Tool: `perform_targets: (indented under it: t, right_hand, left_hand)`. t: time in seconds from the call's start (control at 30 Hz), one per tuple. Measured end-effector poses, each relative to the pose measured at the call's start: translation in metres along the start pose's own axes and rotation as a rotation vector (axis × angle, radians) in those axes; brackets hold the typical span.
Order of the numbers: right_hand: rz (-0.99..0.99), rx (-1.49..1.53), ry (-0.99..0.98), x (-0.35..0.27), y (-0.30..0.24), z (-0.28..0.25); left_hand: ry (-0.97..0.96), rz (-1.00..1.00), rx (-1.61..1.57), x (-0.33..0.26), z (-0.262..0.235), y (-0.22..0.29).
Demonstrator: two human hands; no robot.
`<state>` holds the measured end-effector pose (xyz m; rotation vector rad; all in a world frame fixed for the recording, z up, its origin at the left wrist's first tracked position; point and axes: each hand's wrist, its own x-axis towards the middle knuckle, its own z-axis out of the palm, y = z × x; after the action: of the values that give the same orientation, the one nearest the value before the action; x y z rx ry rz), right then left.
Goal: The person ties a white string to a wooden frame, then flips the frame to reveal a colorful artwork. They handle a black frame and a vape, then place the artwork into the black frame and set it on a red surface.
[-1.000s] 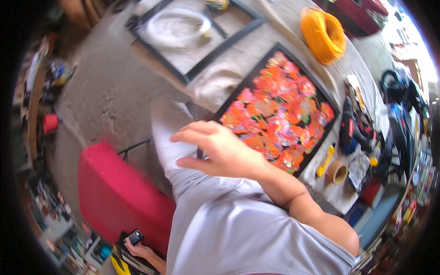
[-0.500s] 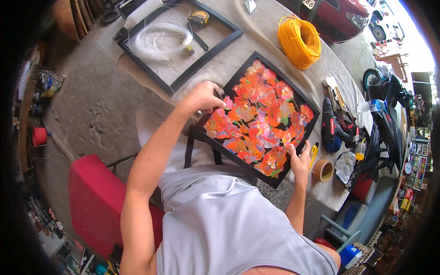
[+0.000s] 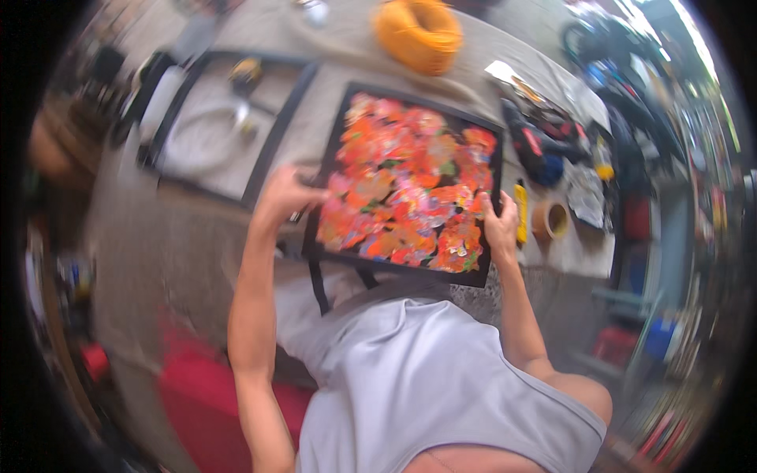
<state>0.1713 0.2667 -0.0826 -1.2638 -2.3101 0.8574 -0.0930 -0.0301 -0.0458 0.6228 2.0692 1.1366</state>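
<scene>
A framed painting [image 3: 406, 185] of orange, red and pink flowers on black lies in front of me at the near table edge, its black frame around it. My left hand [image 3: 285, 197] grips the frame's left side, thumb on the front face and fingers curled behind, where they are mostly hidden. On the opposite side my right hand [image 3: 501, 225] holds the frame's right edge near the lower corner, thumb over the front. Two dark straps [image 3: 318, 285] hang below the frame's lower edge. The picture is blurred by motion.
Left on the cloth-covered table [image 3: 331, 67] lies an empty black frame [image 3: 276, 146] with clear line [image 3: 206, 138] and a tape measure [image 3: 245, 72]. Orange cord [image 3: 418, 35] sits at the back. Rightward are a drill [image 3: 524, 142], yellow cutter [image 3: 520, 211] and tape roll [image 3: 550, 219].
My view has swung, so the table's things appear shifted left and turned. The painting looks more upright in view. Both hands keep their hold on its frame.
</scene>
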Motion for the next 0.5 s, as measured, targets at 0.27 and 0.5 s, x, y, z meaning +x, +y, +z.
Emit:
perform_targets:
  t: [0.27,0.5]
  right_hand:
    - [0.056,0.770,0.282,-0.037,-0.043,-0.041]
    - [-0.042,1.074,0.327,-0.080,-0.080,-0.109]
  left_hand:
    - [0.062,0.112,-0.250,0.008,-0.004,0.009]
    - [-0.130,0.468,-0.350,0.073,0.007,0.071]
